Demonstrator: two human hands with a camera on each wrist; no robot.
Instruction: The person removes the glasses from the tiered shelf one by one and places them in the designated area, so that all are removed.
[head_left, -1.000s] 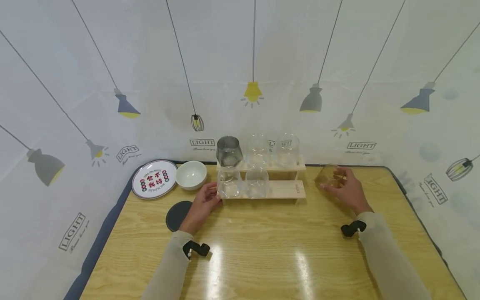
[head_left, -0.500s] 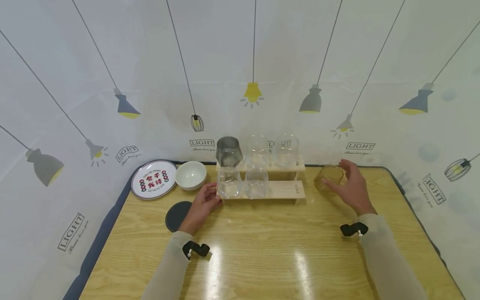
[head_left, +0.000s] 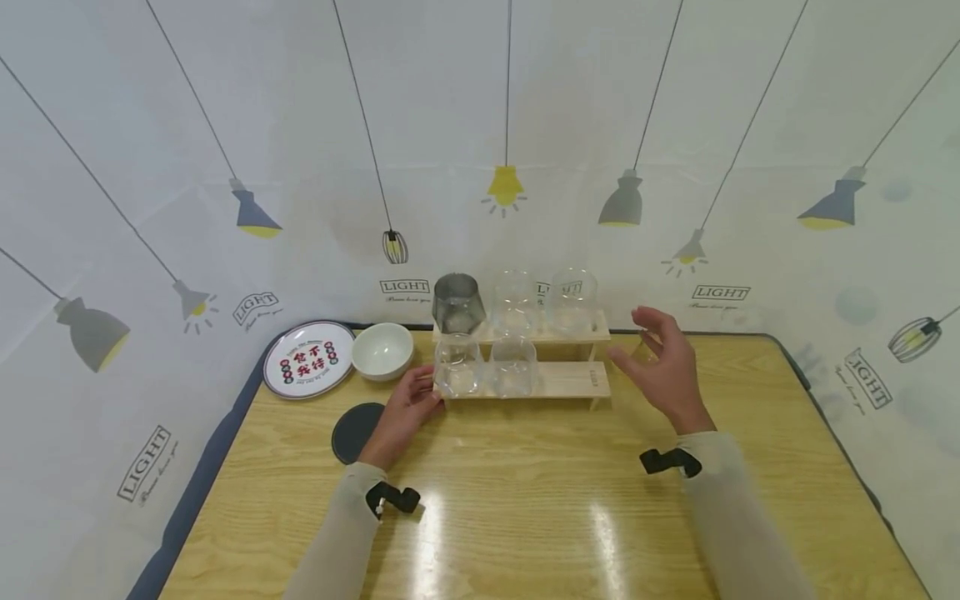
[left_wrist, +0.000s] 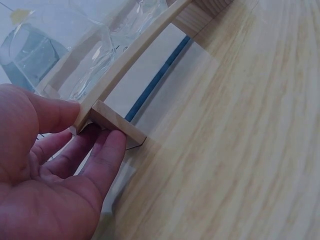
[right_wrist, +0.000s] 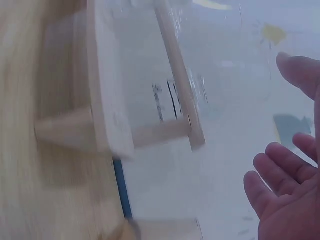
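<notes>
A two-tier wooden rack (head_left: 566, 379) stands at the back of the table. My left hand (head_left: 407, 408) grips the left end of its lower board; in the left wrist view the thumb lies on the board's end and a fingertip touches the leg. Two clear glasses, one left (head_left: 459, 367) and one right (head_left: 513, 367), stand on the lower tier. On the upper tier are a grey-tinted glass (head_left: 457, 304) and two clear ones, in the middle (head_left: 513, 304) and at right (head_left: 573, 302). Fingers spread, my right hand (head_left: 667, 375) holds nothing beside the rack's right end. It mostly hides an amber glass (head_left: 645, 350).
Left of the rack are a white bowl (head_left: 382, 352), a white plate (head_left: 309, 359) with red lettering and a dark round coaster (head_left: 357, 432). A printed wall sheet (head_left: 480, 108) rises behind the wooden table (head_left: 510, 483).
My right hand has let go of the amber glass at the right of the rack and moved left towards the rack. The left hand has stayed on the rack's end.
</notes>
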